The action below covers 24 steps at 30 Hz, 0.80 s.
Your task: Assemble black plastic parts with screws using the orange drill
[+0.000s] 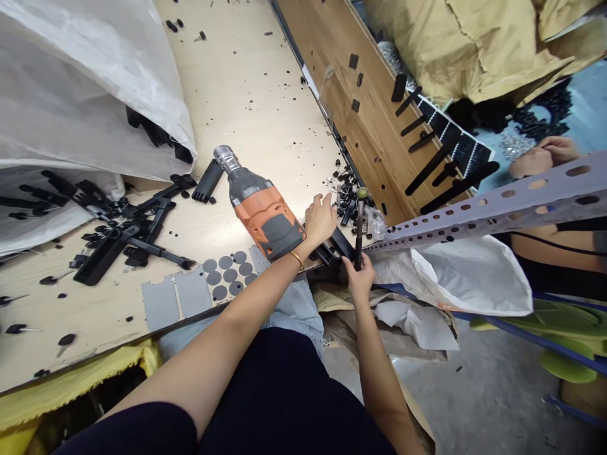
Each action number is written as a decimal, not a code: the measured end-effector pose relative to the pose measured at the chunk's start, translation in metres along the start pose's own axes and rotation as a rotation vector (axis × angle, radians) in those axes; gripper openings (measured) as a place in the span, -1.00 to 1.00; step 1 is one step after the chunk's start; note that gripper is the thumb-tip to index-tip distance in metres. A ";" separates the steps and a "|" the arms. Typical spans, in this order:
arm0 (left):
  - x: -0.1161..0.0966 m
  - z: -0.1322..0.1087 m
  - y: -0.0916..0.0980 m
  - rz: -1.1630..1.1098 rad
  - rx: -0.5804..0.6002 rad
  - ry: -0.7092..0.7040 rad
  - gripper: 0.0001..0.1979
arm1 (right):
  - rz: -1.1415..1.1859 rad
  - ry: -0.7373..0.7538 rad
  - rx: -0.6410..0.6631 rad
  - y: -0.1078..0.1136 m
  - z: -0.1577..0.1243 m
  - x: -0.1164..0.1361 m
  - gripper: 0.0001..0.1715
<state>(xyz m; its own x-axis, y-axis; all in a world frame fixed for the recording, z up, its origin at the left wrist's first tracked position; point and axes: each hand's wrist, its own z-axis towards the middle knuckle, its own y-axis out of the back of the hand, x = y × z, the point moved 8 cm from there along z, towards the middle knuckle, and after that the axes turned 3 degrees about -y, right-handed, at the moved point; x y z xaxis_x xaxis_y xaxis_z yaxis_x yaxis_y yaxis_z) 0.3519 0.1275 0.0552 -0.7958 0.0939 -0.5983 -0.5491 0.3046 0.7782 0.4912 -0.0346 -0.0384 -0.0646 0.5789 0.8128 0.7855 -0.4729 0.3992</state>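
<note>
My left hand [320,218] rests on the table edge beside an orange and grey power drill [258,205], its fingers curled toward a heap of small black parts and screws [345,193]. What the fingers hold is hidden. My right hand [359,278] is closed round a black rod-shaped tool [359,230] with a yellow-green tip, held upright at the table edge. A black plastic piece [339,243] lies between both hands.
Black plastic arms [128,234] lie scattered at the left, near a white sack [85,82]. Grey round stickers on a sheet [227,272] sit by the table edge. A perforated metal bar [484,212] crosses at the right. Another person's hands [540,158] work at the far right.
</note>
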 end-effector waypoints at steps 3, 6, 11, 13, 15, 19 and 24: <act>-0.011 -0.039 0.019 -0.070 -0.028 -0.201 -0.52 | 0.018 0.083 0.077 -0.009 0.011 0.013 0.20; -0.013 -0.104 0.026 -0.293 0.059 -0.557 -0.63 | -0.052 0.207 0.040 0.005 0.021 0.038 0.15; 0.039 -0.191 0.007 -0.392 0.385 -0.672 -0.63 | -0.376 0.340 0.000 0.009 0.041 0.106 -0.25; 0.058 -0.205 0.012 -0.324 0.361 -0.723 -0.64 | -0.527 0.321 0.010 -0.009 0.051 0.133 -0.29; 0.075 -0.206 0.027 -0.244 0.263 -0.739 -0.67 | -0.713 0.286 -0.003 -0.029 0.060 0.154 -0.27; 0.114 -0.202 0.072 -0.128 0.025 -0.626 -0.69 | -1.010 0.300 0.000 -0.053 0.069 0.176 -0.34; 0.166 -0.216 0.102 -0.119 -0.129 -0.496 -0.69 | -1.256 0.318 0.012 -0.014 0.063 0.161 -0.33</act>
<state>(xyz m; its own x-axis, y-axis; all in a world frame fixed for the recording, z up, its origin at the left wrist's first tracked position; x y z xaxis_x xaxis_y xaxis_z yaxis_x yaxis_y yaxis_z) 0.1089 -0.0303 0.0768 -0.5262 0.5130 -0.6782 -0.6804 0.2245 0.6977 0.5084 0.1076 0.0599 -0.8983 0.4367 -0.0485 0.0860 0.2829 0.9553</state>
